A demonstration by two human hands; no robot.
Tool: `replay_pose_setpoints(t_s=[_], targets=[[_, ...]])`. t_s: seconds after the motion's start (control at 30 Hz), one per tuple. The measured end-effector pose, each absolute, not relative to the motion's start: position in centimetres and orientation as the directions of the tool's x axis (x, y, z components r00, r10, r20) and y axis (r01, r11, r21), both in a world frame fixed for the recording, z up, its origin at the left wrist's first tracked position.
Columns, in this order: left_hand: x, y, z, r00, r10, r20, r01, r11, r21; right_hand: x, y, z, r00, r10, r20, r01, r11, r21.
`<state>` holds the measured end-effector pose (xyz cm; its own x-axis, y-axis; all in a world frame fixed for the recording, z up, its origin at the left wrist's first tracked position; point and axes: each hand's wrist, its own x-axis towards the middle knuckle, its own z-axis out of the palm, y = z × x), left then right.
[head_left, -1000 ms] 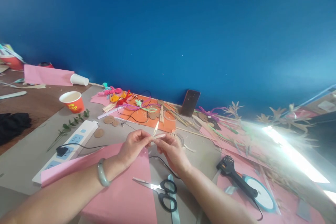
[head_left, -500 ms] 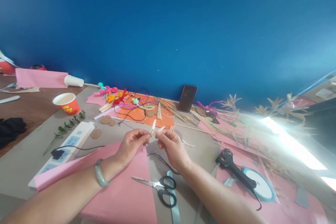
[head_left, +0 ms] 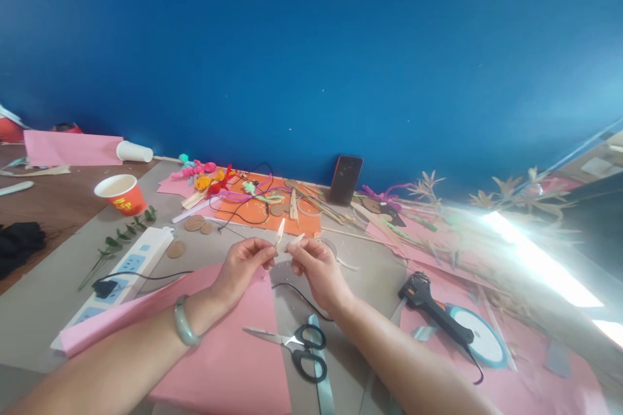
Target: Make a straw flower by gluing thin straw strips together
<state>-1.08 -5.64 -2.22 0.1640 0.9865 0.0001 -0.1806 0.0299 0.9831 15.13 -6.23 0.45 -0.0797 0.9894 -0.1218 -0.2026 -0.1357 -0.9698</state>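
Head view: left hand (head_left: 242,267) pinches a pale strip (head_left: 280,232), right hand (head_left: 317,270) pinches a second strip (head_left: 296,240) just beside it, above the pink paper (head_left: 233,356), scissors (head_left: 302,342) lying near

Pale pointed strip (head_left: 280,232), near upright, second strip (head_left: 296,240), tilted, just beside

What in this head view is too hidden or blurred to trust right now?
Head view:
- How the pale strips join: left hand and right hand fingertips cover it.
- Dried stems at right: partly washed out by glare.
- Red cup print: too small.
- Grey strip: cut off by bottom edge.
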Motion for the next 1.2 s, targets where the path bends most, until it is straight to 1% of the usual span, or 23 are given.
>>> replay_pose_setpoints(t_s=[0.2, 0.3, 0.47, 0.63, 0.83, 1.07, 1.2], targets=[[-1.2, -5.4, -2.2, 0.143, 0.99, 0.0, -0.195, 0.028, 0.98, 15.3, -6.3, 0.9, -0.147, 0.981, -0.126, -0.214, -0.156, -0.964], [-1.2, -5.3, -2.2, 0.141, 0.99, 0.004, -0.199, 0.024, 0.98, 15.3, -6.3, 1.1, -0.191, 0.972, -0.136, -0.252, -0.183, -0.95], [-1.2, -5.2, -2.4, 0.131, 0.991, -0.009, -0.215, 0.037, 0.976, 15.3, -6.3, 1.3, -0.213, 0.965, -0.153, -0.305, -0.215, -0.928], [-1.3, -5.2, -2.5, 0.144, 0.99, -0.004, -0.234, 0.037, 0.972, 15.7, -6.2, 1.2, -0.25, 0.952, -0.176, -0.3, -0.249, -0.921], [-1.3, -5.4, -1.9, 0.176, 0.984, 0.01, -0.252, 0.035, 0.967, 16.3, -5.9, 1.4, -0.298, 0.936, -0.19, -0.169, -0.247, -0.954], [-1.3, -5.5, -1.6, 0.211, 0.977, 0.013, -0.263, 0.044, 0.964, 16.8, -5.6, 2.3, -0.188, 0.973, -0.13, 0.01, -0.13, -0.991], [-1.2, -5.5, -1.6, 0.225, 0.974, 0.006, -0.258, 0.053, 0.965, 17.1, -5.6, 3.1, -0.176, 0.977, -0.119, 0.107, -0.101, -0.989]])
